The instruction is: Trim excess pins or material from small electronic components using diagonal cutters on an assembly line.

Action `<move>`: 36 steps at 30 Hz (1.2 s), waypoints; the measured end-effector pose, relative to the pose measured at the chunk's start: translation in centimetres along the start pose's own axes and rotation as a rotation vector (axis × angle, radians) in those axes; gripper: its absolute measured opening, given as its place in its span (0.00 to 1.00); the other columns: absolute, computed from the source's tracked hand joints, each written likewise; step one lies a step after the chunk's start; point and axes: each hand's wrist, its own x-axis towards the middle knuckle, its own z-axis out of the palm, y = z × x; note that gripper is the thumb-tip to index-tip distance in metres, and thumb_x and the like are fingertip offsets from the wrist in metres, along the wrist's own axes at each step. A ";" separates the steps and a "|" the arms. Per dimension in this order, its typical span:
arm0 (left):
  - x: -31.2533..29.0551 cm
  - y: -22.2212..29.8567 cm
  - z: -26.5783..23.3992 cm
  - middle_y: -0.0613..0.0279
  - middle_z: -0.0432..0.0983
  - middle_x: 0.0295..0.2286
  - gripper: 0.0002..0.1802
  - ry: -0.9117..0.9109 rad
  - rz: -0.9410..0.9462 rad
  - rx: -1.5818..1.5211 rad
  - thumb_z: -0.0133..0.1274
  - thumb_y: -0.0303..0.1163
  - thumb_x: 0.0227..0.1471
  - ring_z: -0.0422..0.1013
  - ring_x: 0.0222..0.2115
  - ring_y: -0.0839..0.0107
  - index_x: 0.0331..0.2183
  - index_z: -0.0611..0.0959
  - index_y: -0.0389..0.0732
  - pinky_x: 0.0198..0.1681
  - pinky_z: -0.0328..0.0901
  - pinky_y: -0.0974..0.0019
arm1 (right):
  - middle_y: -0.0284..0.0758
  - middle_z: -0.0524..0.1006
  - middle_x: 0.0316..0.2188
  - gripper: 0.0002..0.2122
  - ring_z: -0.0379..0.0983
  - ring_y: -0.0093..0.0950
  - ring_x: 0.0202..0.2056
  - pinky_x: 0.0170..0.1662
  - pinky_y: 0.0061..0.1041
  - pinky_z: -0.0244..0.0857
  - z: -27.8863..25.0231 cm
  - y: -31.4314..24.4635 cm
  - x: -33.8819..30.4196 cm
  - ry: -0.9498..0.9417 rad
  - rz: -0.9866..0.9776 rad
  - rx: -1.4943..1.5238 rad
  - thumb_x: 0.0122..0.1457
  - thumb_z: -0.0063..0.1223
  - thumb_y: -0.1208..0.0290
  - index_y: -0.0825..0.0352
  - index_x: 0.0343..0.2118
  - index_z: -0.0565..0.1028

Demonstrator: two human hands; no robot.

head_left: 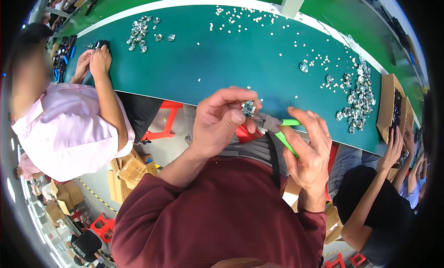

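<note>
Two bare hands are meeting above the green work mat (222, 64): the left hand (217, 122) is pinching a small green circuit board (249, 109) in its fingertips, while the right hand (309, 150) is gripping green-handled metal cutters (274, 126), whose nose is pointing left, touching the board's right edge.

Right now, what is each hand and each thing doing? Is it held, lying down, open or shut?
left hand: shut on the small circuit board, raised over the table edge.
small circuit board: pinched between the fingertips, at the cutter's tip.
right hand: gripping the green-handled cutters.
green-handled cutters: held, tip at the board; whether the jaws are closed cannot be told.
loose boards: lying in a heap on the green mat.
cardboard box: open.
</note>
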 end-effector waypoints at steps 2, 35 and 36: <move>0.0 -0.1 0.1 0.50 0.75 0.44 0.22 0.002 0.010 -0.006 0.56 0.39 0.62 0.74 0.43 0.67 0.51 0.77 0.34 0.32 0.75 0.69 | 0.42 0.77 0.49 0.19 0.77 0.43 0.43 0.50 0.46 0.69 -0.1 -0.1 -0.1 -0.002 -0.004 -0.020 0.37 0.62 0.77 0.64 0.38 0.83; 0.4 2.5 -0.7 0.49 0.77 0.40 0.18 -0.100 0.152 0.245 0.68 0.25 0.48 0.76 0.36 0.68 0.42 0.83 0.31 0.35 0.74 0.70 | 0.43 0.77 0.38 0.15 0.76 0.41 0.33 0.41 0.39 0.73 0.0 -1.5 0.0 0.031 -0.028 0.059 0.35 0.62 0.79 0.70 0.32 0.81; 0.5 2.5 -0.7 0.49 0.77 0.39 0.18 -0.107 0.175 0.260 0.68 0.25 0.49 0.76 0.36 0.68 0.42 0.83 0.31 0.34 0.75 0.70 | 0.43 0.77 0.38 0.15 0.75 0.40 0.33 0.40 0.38 0.73 0.0 -1.5 0.0 0.025 -0.031 0.056 0.35 0.61 0.79 0.70 0.32 0.81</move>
